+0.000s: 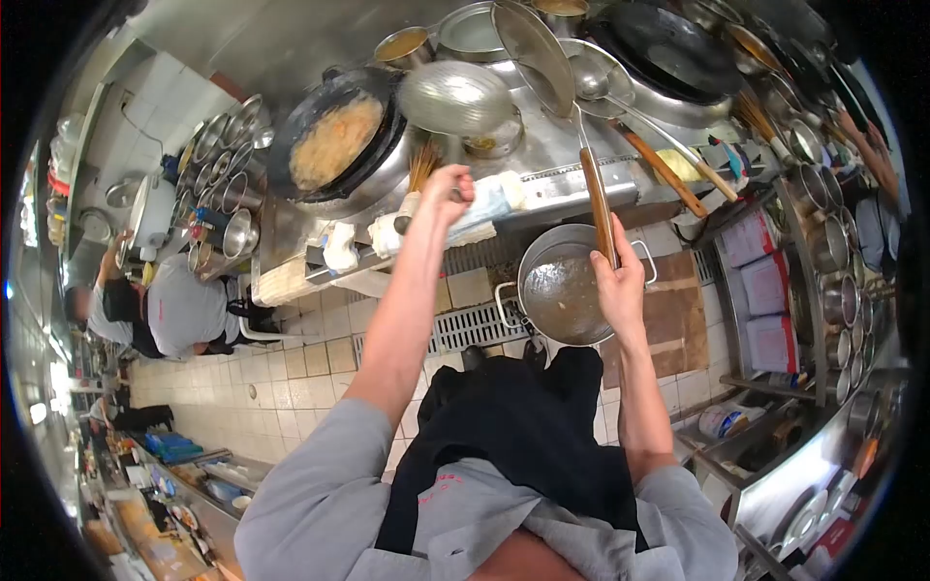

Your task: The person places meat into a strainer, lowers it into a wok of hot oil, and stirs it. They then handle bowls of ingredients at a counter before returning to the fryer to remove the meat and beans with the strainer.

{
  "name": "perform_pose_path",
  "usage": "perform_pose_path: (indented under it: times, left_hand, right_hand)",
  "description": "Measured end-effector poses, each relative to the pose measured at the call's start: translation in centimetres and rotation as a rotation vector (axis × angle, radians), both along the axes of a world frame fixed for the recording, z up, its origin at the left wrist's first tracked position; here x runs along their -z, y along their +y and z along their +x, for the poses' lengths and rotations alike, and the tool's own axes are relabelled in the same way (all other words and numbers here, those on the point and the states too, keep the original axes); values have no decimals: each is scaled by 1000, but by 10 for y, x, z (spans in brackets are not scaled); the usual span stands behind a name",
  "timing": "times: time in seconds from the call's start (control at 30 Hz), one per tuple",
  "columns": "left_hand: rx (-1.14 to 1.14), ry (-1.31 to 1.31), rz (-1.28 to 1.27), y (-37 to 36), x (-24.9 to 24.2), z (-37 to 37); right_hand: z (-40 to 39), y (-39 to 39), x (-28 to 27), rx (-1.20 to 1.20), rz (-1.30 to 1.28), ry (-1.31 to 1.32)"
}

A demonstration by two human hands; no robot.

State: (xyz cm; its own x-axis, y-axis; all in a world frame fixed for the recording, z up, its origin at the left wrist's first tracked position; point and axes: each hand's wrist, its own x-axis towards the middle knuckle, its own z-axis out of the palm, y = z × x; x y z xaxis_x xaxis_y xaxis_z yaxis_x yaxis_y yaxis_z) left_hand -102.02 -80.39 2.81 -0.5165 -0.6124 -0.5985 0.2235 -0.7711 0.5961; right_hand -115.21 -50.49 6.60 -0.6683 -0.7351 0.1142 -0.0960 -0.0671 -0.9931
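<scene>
My right hand (pixel 620 286) is wrapped round the long wooden handle of a skimmer (pixel 535 60), whose wide metal head reaches up over the stove. My left hand (pixel 448 189) is closed in a fist above the stove's front edge; what it grips is not clear. Just beyond it a round metal strainer (pixel 455 98), smeared by motion, hangs over the counter, and no handle joining it to the fist can be made out. A bamboo brush (pixel 423 167) lies beside that fist. To its left, a black wok (pixel 291 160) holds bubbling orange-brown food (pixel 337 143).
Below my right hand, a large two-handled pot (pixel 562 286) stands near my feet. A ladle (pixel 593 73) and a second black wok (pixel 668 48) are at the back right. Shelves with metal bowls (pixel 833 247) stand at right. A co-worker (pixel 189 305) is at the left.
</scene>
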Motion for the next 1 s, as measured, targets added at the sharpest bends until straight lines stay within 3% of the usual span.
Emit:
perform_pose_path:
  times: [0.13, 0.17, 0.2, 0.23, 0.3, 0.33, 0.37, 0.47, 0.5, 0.57, 0.67, 0.73, 0.8, 0.87, 0.93, 1.0]
  left_hand:
    - [16, 202, 98, 4, 60, -34]
    - [-118, 143, 186, 12, 51, -44]
    - [-108, 248, 193, 7, 73, -48]
    - [-112, 172, 148, 11, 76, -50]
    - [-50, 282, 134, 25, 78, -42]
    - [124, 233, -49, 37, 75, -26]
    - [293, 129, -93, 51, 72, -6]
    - [203, -52, -175, 137, 38, 66]
    - [269, -103, -288, 156, 47, 103]
    - [193, -299, -323, 196, 57, 172]
    - [-72, -552, -329, 248, 102, 283]
    - [-31, -911, -426, 277, 119, 350]
    - [13, -1466, -605, 312, 147, 404]
    - [-48, -1535, -453, 350, 171, 441]
    - [-190, -1542, -410, 412, 267, 498]
    - [702, -1545, -617, 483, 316, 541]
  right_hand:
    - [-6, -9, -10, -45, 17, 61]
    - [-4, -14, -17, -62, 26, 69]
    - [-1, -20, -25, -78, 35, 77]
    - [1, -25, -32, -95, 44, 85]
    - [12, -44, -41, -120, -32, 98]
    - [18, -55, -43, -128, -88, 104]
    - [24, -67, -49, -154, -83, 173]
    - [41, -107, -52, -245, -22, 279]
    - [46, -120, -56, -293, 16, 313]
    - [55, -146, -62, -383, 98, 382]
    - [70, -182, -75, -432, 161, 641]
    - [83, -201, -85, -419, 240, 814]
    - [97, -230, -93, -426, 280, 976]
    - [108, -272, -86, -451, 294, 1124]
    - [123, -302, -78, -421, 264, 1109]
    - [142, -304, -82, -392, 275, 1064]
